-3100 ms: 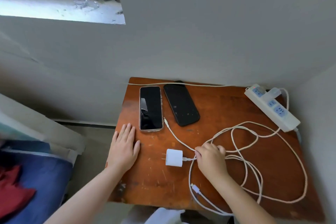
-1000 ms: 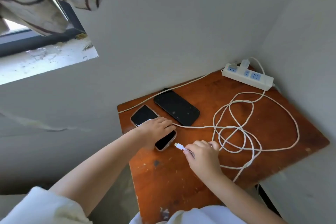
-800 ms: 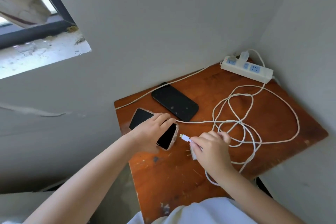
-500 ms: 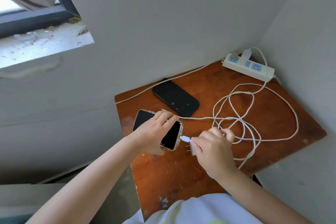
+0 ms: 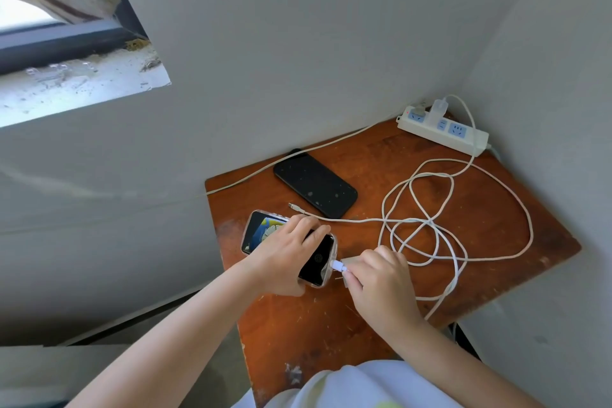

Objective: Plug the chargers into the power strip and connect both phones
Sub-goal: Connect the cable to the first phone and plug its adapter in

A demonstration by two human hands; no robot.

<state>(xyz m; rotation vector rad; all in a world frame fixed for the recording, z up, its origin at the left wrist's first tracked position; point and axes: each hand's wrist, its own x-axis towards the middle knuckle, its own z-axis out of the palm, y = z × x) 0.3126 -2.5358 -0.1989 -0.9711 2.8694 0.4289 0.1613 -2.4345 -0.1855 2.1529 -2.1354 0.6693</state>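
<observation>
On the small wooden table (image 5: 496,242), my left hand (image 5: 281,258) grips a phone in a clear case (image 5: 318,262), whose screen is lit. My right hand (image 5: 377,275) pinches a white cable connector (image 5: 337,264) that sits at the phone's bottom end; a white charger block with prongs is partly hidden under the same hand. A black phone (image 5: 314,189) lies dark behind, with a loose cable tip (image 5: 293,206) beside it. The white power strip (image 5: 443,131) lies at the far right corner with one white charger (image 5: 439,108) plugged in.
Tangled white cables (image 5: 427,228) loop across the right half of the table. Grey walls close in behind and on the right. A window sill (image 5: 82,86) and a curtain are at upper left. The strip's own cord runs along the back edge.
My left hand lifted the cased phone's near end and turned it toward my right hand. The connector has reached the phone's bottom end and the screen has lit up.
</observation>
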